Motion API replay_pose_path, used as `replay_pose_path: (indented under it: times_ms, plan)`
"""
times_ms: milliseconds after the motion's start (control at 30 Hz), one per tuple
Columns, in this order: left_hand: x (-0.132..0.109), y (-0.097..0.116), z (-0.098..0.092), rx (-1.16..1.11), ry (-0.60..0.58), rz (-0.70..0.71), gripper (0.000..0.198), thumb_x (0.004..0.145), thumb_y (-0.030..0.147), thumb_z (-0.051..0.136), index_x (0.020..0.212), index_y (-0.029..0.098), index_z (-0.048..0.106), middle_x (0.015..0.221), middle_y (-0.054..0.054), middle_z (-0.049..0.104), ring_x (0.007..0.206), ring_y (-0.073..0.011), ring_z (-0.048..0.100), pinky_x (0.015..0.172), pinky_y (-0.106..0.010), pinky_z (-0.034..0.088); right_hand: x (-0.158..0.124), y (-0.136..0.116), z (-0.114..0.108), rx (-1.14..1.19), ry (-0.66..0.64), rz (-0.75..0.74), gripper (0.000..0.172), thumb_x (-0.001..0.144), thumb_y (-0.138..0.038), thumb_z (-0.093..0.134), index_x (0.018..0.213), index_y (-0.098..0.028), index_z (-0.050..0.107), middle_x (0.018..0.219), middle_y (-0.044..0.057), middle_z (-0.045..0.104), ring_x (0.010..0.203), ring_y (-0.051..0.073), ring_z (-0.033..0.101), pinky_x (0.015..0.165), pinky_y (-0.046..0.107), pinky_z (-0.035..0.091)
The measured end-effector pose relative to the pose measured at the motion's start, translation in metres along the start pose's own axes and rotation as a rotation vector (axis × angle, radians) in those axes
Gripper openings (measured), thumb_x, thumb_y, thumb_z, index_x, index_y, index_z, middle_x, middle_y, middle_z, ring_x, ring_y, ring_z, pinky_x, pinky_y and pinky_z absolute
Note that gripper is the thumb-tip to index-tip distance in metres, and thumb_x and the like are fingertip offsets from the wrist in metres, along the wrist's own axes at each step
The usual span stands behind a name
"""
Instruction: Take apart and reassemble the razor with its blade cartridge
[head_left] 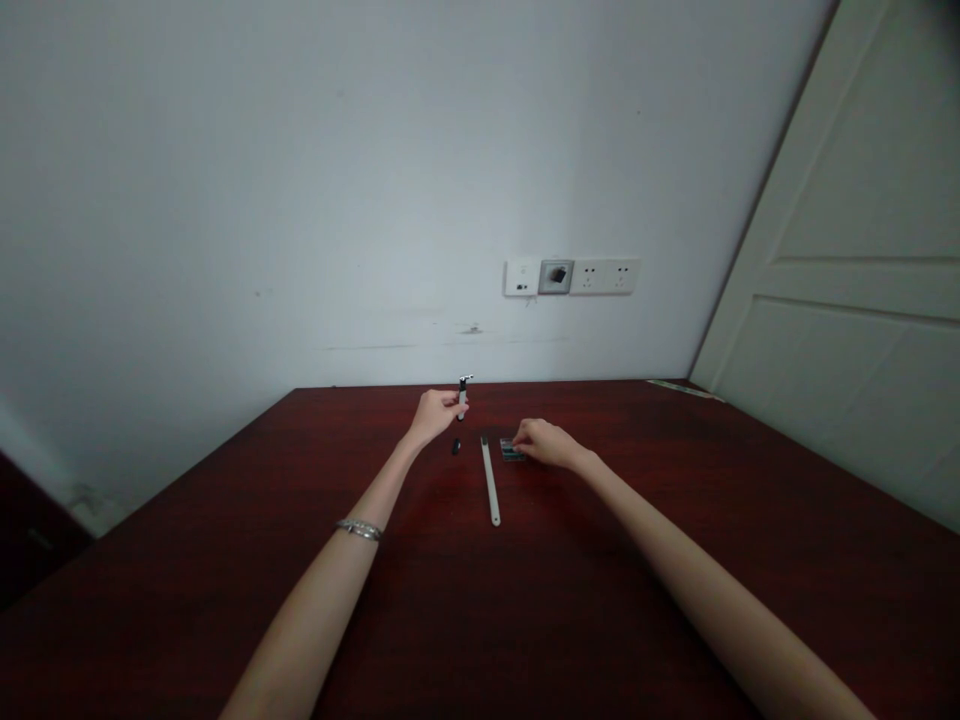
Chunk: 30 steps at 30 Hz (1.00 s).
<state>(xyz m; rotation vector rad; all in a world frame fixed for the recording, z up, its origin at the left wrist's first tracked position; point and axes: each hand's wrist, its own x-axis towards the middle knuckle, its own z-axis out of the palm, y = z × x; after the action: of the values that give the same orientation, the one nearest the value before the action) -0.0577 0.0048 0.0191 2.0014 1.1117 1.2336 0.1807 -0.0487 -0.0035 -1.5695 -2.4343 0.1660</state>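
My left hand (438, 414) is closed around a short white-and-black tool (462, 398) with a silvery crosswise head, held upright above the table. Its exact kind is too small to make out. Just below lies a small black piece (456, 446), apart from the fingers. My right hand (546, 441) is closed, its fingertips at the edge of a small, flat, clear packet (511, 451) with dark strips; part of the packet is hidden by the fingers. Between the hands a long, thin white handle (491, 488) with a dark far end rests on the table.
The dark red wooden table (480, 620) reaches back to a pale wall (375, 180). Wall sockets (604, 277) sit above its far edge, one with a black plug (558, 275). A thin strip (686, 389) lies at the back right, near a white panelled door (847, 250).
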Motion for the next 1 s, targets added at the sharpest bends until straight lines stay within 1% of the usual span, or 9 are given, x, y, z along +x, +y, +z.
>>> replay_pose_path:
  times_ms: [167,333,500,767,867,1000]
  plan:
    - [-0.0002,0.0018,0.0015,-0.021,-0.007,-0.025,0.017,0.065,0.021,0.062,0.076,0.011,0.070,0.077,-0.006,0.071,0.069,-0.0176,0.065,0.065,-0.025,0.048,0.0011,-0.0002,0.0027,-0.032,0.015,-0.014,0.021,0.082,-0.029,0.054,0.090,-0.022,0.071,0.102,0.005,0.065,0.093,0.019,0.060,0.073,0.023,0.042]
    - [-0.0010,0.0047,0.0025,-0.023,-0.025,-0.038,0.016,0.066,0.018,0.061,0.077,0.010,0.069,0.074,-0.006,0.071,0.066,-0.0161,0.064,0.065,-0.025,0.048,0.0027,-0.0002,0.0063,-0.056,0.019,0.002,0.021,0.083,-0.029,0.054,0.091,-0.022,0.071,0.102,0.006,0.065,0.092,0.019,0.060,0.074,0.023,0.042]
    - [-0.0014,0.0051,0.0041,-0.041,-0.031,-0.047,0.016,0.066,0.017,0.061,0.078,0.010,0.069,0.075,-0.006,0.071,0.065,-0.0153,0.063,0.064,-0.024,0.048,0.0027,-0.0022,0.0066,-0.076,0.014,0.014,0.021,0.083,-0.030,0.054,0.092,-0.024,0.072,0.102,0.006,0.066,0.094,0.020,0.060,0.073,0.023,0.042]
    - [-0.0007,0.0020,0.0051,-0.020,-0.037,-0.016,0.015,0.066,0.018,0.061,0.075,0.011,0.069,0.070,-0.004,0.069,0.064,-0.0143,0.062,0.063,-0.023,0.047,0.0016,-0.0005,0.0066,-0.075,0.023,-0.040,0.020,0.084,-0.029,0.053,0.088,-0.022,0.072,0.099,0.006,0.064,0.090,0.019,0.060,0.068,0.022,0.041]
    - [-0.0013,0.0022,0.0058,-0.041,-0.061,-0.024,0.013,0.065,0.018,0.061,0.073,0.011,0.068,0.069,-0.003,0.068,0.063,-0.0140,0.062,0.061,-0.022,0.047,0.0027,0.0026,0.0088,-0.065,0.037,-0.052,0.020,0.084,-0.030,0.054,0.086,-0.022,0.071,0.098,0.006,0.064,0.089,0.018,0.060,0.067,0.021,0.041]
    - [-0.0027,0.0032,0.0077,-0.118,-0.134,-0.095,0.012,0.063,0.016,0.063,0.073,0.011,0.067,0.066,-0.003,0.067,0.061,-0.0133,0.061,0.059,-0.022,0.046,0.0034,0.0041,0.0104,-0.062,0.059,-0.058,0.019,0.085,-0.030,0.054,0.084,-0.021,0.071,0.096,0.006,0.064,0.088,0.017,0.060,0.066,0.021,0.040]
